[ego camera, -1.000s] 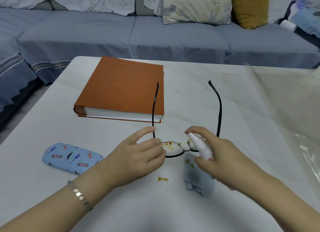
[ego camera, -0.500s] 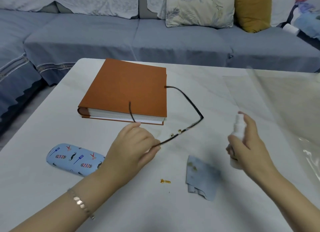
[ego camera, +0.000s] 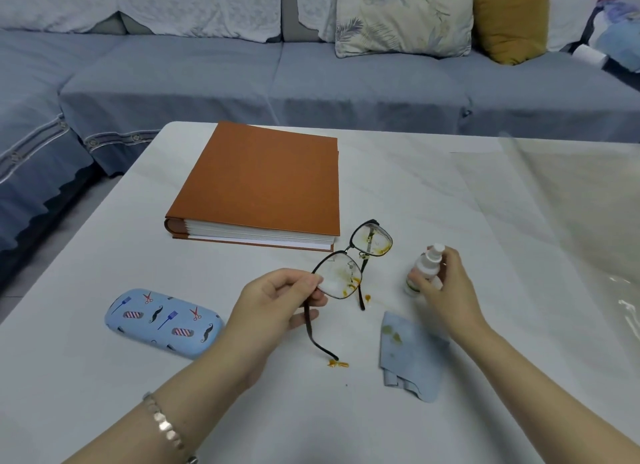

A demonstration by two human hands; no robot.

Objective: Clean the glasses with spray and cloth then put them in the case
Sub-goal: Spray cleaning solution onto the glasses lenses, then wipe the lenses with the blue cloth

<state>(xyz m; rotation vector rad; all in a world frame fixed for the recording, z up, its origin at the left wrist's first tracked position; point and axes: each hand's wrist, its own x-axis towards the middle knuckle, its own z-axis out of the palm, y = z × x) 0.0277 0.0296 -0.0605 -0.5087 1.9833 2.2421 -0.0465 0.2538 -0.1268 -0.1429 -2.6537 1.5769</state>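
My left hand [ego camera: 277, 302] pinches the black-framed glasses [ego camera: 353, 261] at the near lens corner and holds them above the white table [ego camera: 104, 377]. Both lenses face me and carry yellow-brown smears. My right hand [ego camera: 446, 287] grips a small white spray bottle [ego camera: 424, 268] upright, its nozzle just right of the glasses. A grey-blue cloth [ego camera: 410, 354] with yellow stains lies flat below the bottle. The light blue glasses case [ego camera: 164, 321], printed with combs and moustaches, lies closed at the left.
A thick orange book [ego camera: 263, 183] lies behind the glasses. Small yellow drips [ego camera: 337, 363] mark the table near the temple tip. A clear plastic sheet [ego camera: 571, 204] covers the table's right side. A blue sofa [ego camera: 311, 83] with cushions runs along the back.
My left hand has turned the glasses round so the lenses face me. My right hand has carried the spray bottle leftwards, close to the glasses, and now holds it upright.
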